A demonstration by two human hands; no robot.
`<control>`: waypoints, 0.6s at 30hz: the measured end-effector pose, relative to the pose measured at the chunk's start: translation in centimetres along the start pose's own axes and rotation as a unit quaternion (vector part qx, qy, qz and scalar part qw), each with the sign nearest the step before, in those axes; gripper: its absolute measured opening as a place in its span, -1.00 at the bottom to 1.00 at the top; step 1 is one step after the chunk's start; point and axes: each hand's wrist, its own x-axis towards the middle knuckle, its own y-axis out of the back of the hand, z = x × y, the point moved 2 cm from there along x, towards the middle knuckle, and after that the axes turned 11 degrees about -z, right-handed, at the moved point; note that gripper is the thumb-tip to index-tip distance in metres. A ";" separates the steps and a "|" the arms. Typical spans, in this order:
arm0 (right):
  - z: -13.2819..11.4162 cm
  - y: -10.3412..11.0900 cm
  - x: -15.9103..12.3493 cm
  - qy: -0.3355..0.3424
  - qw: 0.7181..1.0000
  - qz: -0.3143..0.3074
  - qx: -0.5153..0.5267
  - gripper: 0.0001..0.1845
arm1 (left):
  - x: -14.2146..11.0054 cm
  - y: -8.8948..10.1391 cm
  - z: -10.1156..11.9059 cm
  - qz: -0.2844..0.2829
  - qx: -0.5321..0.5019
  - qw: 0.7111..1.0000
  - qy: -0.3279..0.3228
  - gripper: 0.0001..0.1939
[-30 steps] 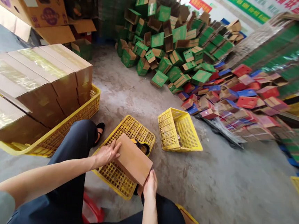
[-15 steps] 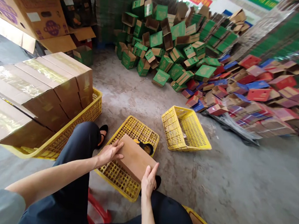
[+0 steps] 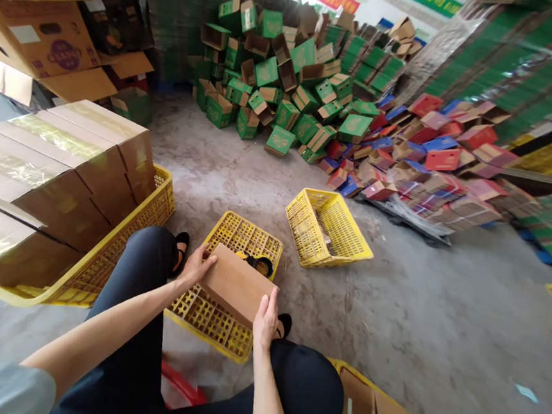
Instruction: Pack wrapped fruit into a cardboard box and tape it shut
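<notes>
A brown cardboard box (image 3: 239, 285), long and plain, is held between my two hands over an upturned yellow plastic crate (image 3: 235, 229). My left hand (image 3: 197, 266) grips its far left end, thumb on top. At the near right end, my right hand (image 3: 265, 317) is closed around the edge with its thumb along the top. Just behind the box, a black and yellow tape dispenser (image 3: 262, 266) lies on the crate, partly hidden. The undersides of the box and the fingertips below it are out of sight.
Several taped cartons (image 3: 109, 173) fill a long yellow crate (image 3: 164, 191) on the left. Another yellow crate (image 3: 350, 239) lies tilted ahead. Flattened cardboard (image 3: 359, 407) is near my right knee. Piles of green boxes (image 3: 282, 140) and red boxes (image 3: 442, 159) cover the floor behind.
My view has turned slightly to the right, so the surroundings appear shifted left. Both hands still hold the cardboard box, and its left end has tilted little, if at all.
</notes>
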 end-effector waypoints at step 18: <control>-1.6 0.1 -0.3 -0.002 1.000 0.001 0.020 -0.04 | 0.0 -0.6 1.3 -0.044 -0.056 0.997 0.003 -0.40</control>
